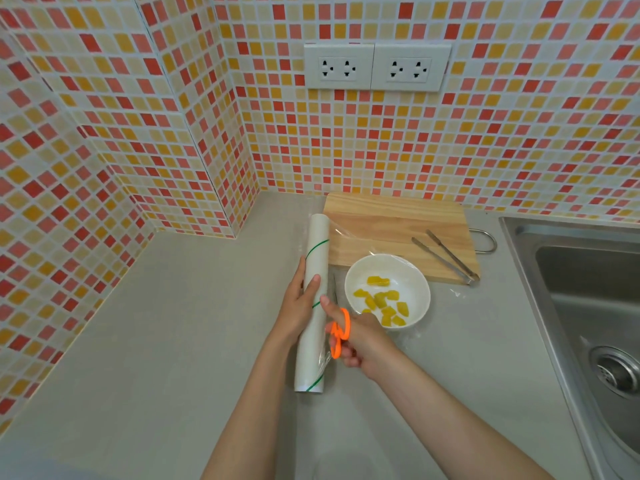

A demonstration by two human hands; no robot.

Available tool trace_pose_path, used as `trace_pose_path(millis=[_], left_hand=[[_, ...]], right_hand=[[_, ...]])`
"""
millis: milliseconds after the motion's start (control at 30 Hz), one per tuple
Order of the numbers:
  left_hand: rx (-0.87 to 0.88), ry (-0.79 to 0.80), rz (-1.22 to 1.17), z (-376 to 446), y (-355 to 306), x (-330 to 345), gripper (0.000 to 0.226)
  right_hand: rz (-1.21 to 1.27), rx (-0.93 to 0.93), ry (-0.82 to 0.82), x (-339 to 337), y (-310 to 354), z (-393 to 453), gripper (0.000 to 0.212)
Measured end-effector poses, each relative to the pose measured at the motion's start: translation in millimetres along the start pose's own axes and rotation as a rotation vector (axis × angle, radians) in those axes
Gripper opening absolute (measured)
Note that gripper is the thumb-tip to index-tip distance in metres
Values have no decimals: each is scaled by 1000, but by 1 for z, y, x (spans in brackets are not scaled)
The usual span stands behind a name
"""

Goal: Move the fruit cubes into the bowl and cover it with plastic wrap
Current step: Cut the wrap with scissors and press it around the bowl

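Observation:
A white bowl [408, 271] stands on the grey counter with several yellow fruit cubes [384, 303] inside. Clear plastic wrap [349, 233] stretches from the white roll [313, 299] over the bowl and part of the wooden board. My left hand [299, 306] grips the roll around its middle. My right hand [353, 336] holds orange-handled scissors [338, 336], fingers through the loops, between the roll and the bowl. The blades point away along the roll's right side and are hard to make out.
A wooden cutting board [398, 223] lies behind the bowl with metal tongs [445, 256] on its right part. A steel sink [588, 306] takes up the right side. Tiled walls close off the back and left. Bare counter [173, 341] spreads to the left.

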State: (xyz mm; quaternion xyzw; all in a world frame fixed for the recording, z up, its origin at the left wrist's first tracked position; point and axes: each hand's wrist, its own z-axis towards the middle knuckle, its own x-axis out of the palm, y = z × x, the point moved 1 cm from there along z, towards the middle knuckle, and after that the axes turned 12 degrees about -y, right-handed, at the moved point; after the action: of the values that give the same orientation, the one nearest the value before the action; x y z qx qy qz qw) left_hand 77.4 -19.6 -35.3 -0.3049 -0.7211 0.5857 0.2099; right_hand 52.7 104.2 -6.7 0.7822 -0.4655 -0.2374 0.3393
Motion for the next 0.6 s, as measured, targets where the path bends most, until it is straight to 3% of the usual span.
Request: trace_pose_path(millis=[600], left_hand=[[17,-3,66,-2,-4,-7,56]], right_hand=[[103,37,-35,12,30,26,54]])
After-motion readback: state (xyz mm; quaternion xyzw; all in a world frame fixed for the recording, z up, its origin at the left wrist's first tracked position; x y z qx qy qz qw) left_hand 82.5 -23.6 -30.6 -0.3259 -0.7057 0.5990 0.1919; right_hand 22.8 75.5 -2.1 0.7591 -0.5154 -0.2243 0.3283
